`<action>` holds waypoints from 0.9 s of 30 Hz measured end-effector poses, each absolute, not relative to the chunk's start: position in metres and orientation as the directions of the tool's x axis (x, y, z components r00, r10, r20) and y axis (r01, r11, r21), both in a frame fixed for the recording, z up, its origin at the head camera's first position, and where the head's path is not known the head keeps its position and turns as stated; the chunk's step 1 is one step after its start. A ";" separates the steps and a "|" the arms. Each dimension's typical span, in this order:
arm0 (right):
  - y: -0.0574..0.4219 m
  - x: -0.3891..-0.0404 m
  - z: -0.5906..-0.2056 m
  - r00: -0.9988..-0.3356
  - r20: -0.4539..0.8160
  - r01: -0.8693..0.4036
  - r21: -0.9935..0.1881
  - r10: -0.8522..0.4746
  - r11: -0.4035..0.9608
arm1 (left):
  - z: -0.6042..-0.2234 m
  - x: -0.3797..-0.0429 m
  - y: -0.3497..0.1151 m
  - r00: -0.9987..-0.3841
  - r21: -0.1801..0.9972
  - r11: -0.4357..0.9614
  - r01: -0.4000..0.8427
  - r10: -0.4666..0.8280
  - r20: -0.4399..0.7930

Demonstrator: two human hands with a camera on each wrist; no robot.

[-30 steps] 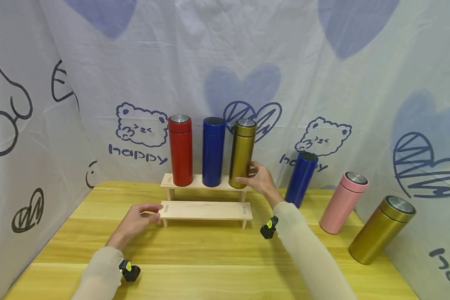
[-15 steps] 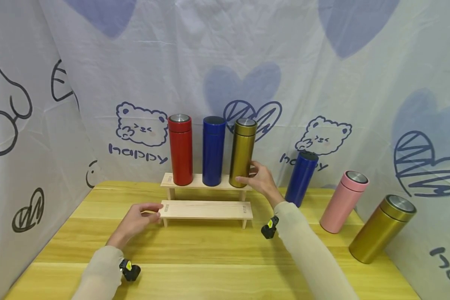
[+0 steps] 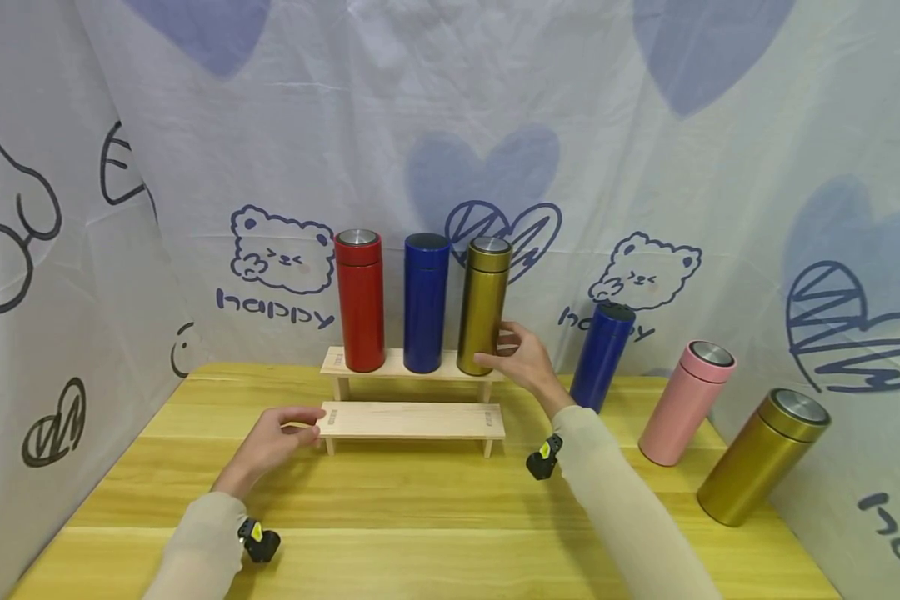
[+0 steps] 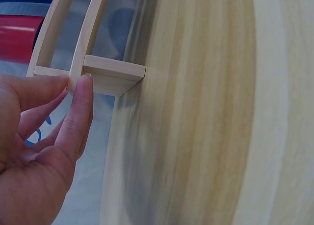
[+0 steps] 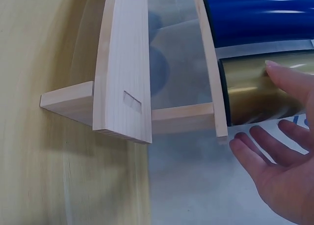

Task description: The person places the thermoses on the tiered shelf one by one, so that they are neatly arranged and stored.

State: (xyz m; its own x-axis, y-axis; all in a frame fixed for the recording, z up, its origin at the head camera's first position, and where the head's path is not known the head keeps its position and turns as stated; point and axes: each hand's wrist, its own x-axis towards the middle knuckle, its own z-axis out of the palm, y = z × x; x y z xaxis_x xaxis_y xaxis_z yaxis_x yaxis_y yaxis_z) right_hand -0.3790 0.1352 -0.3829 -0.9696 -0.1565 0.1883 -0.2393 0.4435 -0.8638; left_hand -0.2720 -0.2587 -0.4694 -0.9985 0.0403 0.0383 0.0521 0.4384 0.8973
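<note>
My left hand (image 3: 270, 446) pinches the left end of the lower step of a two-tier wooden stand (image 3: 412, 420); the thumb and index finger lie on either side of the board (image 4: 76, 72). On the upper tier stand a red thermos (image 3: 361, 308), a blue thermos (image 3: 425, 308) and a gold thermos (image 3: 482, 312), all upright. My right hand (image 3: 523, 360) is beside the gold thermos. In the right wrist view its thumb lies across the gold thermos (image 5: 245, 92), while the other fingers are spread and loosely bent, apart from its side.
To the right on the wooden table (image 3: 390, 508) stand another blue thermos (image 3: 602, 362), a pink thermos (image 3: 684, 412) and a second gold thermos (image 3: 757, 467). A printed cloth (image 3: 307, 150) hangs behind and at both sides.
The right thumb has shifted slightly to the right on the gold thermos, and the right wrist has moved a little right. The left hand and the stand have not moved.
</note>
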 end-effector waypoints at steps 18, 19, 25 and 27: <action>0.171 -0.354 -0.369 -0.969 0.209 -0.245 -0.846 -0.129 0.473 | -0.468 -0.271 -0.260 -0.998 0.893 0.448 0.054 0.048 0.037; 0.175 -0.353 -0.370 -0.970 0.210 -0.242 -0.842 -0.121 0.482 | -0.468 -0.271 -0.260 -0.998 0.892 0.448 0.060 0.053 0.041; 0.197 -0.344 -0.373 -0.973 0.213 -0.224 -0.810 -0.084 0.542 | -0.469 -0.271 -0.260 -0.997 0.891 0.450 0.064 0.056 0.044; 0.205 -0.342 -0.374 -0.972 0.220 -0.226 -0.800 -0.078 0.556 | -0.470 -0.272 -0.260 -0.997 0.887 0.457 0.065 0.056 0.044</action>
State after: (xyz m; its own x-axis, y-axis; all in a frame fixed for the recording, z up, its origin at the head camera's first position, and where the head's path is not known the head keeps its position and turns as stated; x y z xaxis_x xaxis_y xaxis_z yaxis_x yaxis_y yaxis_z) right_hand -0.3423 0.2051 -0.3743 -0.9723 -0.0779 0.2204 -0.2258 0.5559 -0.8000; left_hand -0.2717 -0.2597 -0.4696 -0.9974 0.0564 0.0445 0.0654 0.4569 0.8871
